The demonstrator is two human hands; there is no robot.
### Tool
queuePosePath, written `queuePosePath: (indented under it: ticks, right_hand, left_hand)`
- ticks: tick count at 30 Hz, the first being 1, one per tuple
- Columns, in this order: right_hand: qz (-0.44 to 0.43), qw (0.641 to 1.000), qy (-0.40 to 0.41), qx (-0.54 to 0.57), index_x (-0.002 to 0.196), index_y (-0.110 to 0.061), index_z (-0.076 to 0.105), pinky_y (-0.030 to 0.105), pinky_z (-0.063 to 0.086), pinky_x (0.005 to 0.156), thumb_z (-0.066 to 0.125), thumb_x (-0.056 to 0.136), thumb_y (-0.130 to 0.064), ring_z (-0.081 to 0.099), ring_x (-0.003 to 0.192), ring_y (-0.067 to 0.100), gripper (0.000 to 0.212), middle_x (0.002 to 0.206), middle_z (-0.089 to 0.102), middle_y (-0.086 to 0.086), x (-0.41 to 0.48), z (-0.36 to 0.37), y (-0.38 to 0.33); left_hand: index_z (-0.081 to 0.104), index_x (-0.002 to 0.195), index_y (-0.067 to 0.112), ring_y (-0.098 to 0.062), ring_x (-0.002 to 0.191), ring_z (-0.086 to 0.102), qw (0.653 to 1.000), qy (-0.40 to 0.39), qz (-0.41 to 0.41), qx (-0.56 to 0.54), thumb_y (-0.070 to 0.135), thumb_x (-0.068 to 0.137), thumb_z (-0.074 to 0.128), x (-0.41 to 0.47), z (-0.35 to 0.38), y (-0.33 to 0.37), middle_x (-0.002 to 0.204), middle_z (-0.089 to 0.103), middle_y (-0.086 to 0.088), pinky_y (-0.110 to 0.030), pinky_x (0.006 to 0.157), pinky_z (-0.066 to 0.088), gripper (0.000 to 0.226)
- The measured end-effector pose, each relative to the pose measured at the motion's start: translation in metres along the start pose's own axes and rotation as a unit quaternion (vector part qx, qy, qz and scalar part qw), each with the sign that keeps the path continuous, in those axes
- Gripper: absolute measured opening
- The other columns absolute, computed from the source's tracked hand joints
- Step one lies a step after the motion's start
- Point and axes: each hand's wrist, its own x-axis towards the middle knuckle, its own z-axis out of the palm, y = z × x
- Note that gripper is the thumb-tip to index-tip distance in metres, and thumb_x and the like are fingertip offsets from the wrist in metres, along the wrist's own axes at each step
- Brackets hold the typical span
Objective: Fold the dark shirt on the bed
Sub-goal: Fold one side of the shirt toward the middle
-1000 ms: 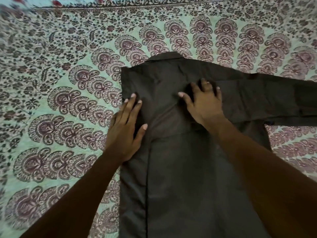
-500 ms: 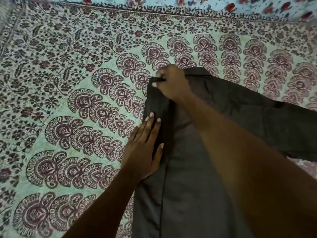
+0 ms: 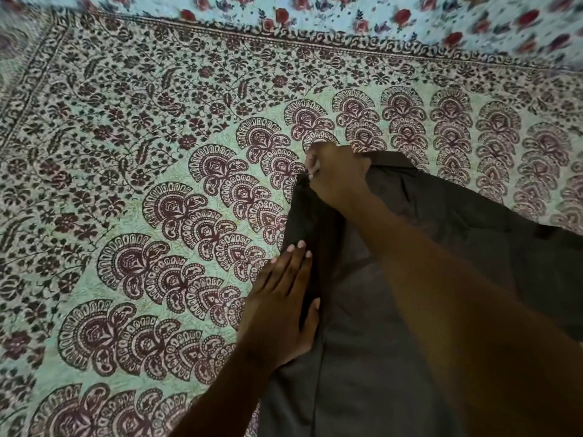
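Dark shirt (image 3: 362, 357) lies flat on the printed bedspread (image 3: 157, 216), collar (image 3: 391, 160) pointing away from the person, long axis running from the collar back toward them, one sleeve (image 3: 504, 241) stretched right of the collar. Just left of the collar the right hand (image 3: 336, 175) pinches the shoulder corner (image 3: 302, 182); further back the left hand (image 3: 284, 307) presses the side edge, fingers straight and together. Looks like the left-side fold being squared; next that corner needs drawing taut.

Dark brown shirt (image 3: 394, 326) on mint bedspread (image 3: 126, 190) (maroon paisley fans).
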Motion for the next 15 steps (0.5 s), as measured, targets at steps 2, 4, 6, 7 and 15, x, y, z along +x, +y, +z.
queuePosePath:
  ticks: [2,4,6,7,15]
  right_hand:
    - [-0.024,0.999,-0.002,0.030,0.096,-0.024,0.065,0.041,0.021,0.088,0.073,0.085,-0.015,0.062,0.107,0.019,0.017,0.096,0.073,-0.005,-0.001,0.005,-0.004]
    - [-0.040,0.999,-0.025,0.025,0.095,-0.024,0.064,0.041,0.020,0.088,0.078,0.083,-0.016,0.063,0.107,0.019,0.020,0.092,0.074,-0.005,0.001,0.005,-0.003]
    - [-0.050,0.998,-0.010,-0.030,0.098,-0.021,0.065,0.045,0.023,0.096,0.072,0.084,-0.008,0.063,0.109,0.024,0.021,0.094,0.074,-0.001,0.006,0.000,0.006]
    - [-0.052,0.997,0.012,-0.063,0.101,-0.021,0.066,0.049,0.025,0.100,0.067,0.085,-0.004,0.063,0.109,0.027,0.023,0.097,0.073,0.001,0.008,-0.004,0.010]
    - [-0.181,0.965,0.153,-0.116,0.097,-0.009,0.068,0.045,0.046,0.076,0.066,0.094,-0.032,0.058,0.095,0.039,0.024,0.103,0.060,0.016,-0.104,0.002,0.037]
  left_hand:
    - [0.031,0.163,0.011,-0.017,0.161,0.018,1.000,0.000,-0.002,0.009,0.047,0.097,0.047,0.000,0.000,0.000,0.174,0.022,-0.004,-0.038,0.128,0.023,0.077]
    - [0.030,0.163,0.011,-0.017,0.161,0.018,1.000,-0.002,-0.004,0.014,0.048,0.097,0.048,0.001,0.001,0.000,0.174,0.022,-0.004,-0.039,0.127,0.024,0.078]
    - [0.030,0.164,0.011,-0.017,0.161,0.017,1.000,-0.003,0.000,0.012,0.047,0.097,0.048,0.001,0.000,-0.001,0.174,0.021,-0.003,-0.039,0.128,0.024,0.078]
    - [0.030,0.164,0.011,-0.017,0.161,0.017,1.000,-0.003,0.003,0.012,0.047,0.096,0.048,0.001,0.001,-0.002,0.174,0.021,-0.003,-0.039,0.128,0.025,0.079]
    - [0.033,0.162,0.009,-0.019,0.159,0.024,1.000,0.013,0.011,0.008,0.044,0.097,0.050,0.003,-0.002,-0.003,0.172,0.027,-0.006,-0.042,0.126,0.030,0.076]
